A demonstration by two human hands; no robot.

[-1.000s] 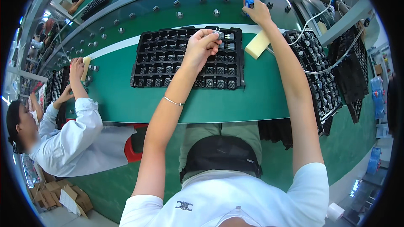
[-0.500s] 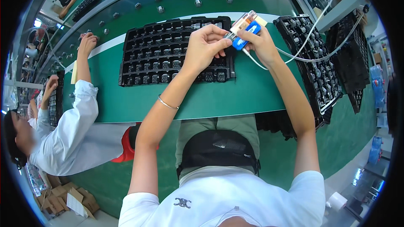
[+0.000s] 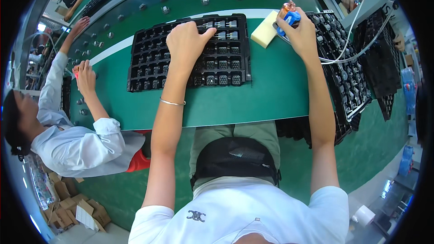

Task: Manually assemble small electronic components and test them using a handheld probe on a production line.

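My left hand (image 3: 184, 45) is over the far middle of a black compartment tray (image 3: 135, 70), back of the hand up. Its thumb sticks out to the right above the cells; the other fingers bend down out of sight, so whether they hold anything is hidden. Several small dark parts with metal pins (image 3: 222, 64) sit in the tray's cells. Farther right, my right hand (image 3: 300, 36) is closed around a blue handheld device (image 3: 290, 18) with a clear, copper-coloured end. Beside that hand, a pale yellow block (image 3: 265, 30) lies on the green table (image 3: 244, 104).
A second black tray (image 3: 350, 86) full of parts stands at the right, with white cables (image 3: 337, 61) across it. Small parts (image 3: 205, 1) stand spaced along the green strip beyond. At the left a co-worker (image 3: 86, 147) reaches over the table. Cardboard boxes (image 3: 68, 212) lie on the floor.
My hands, together at the device before, are now apart. The left has moved left over the tray; the right has carried the device right, uncovering the yellow block. The co-worker's arms have shifted.
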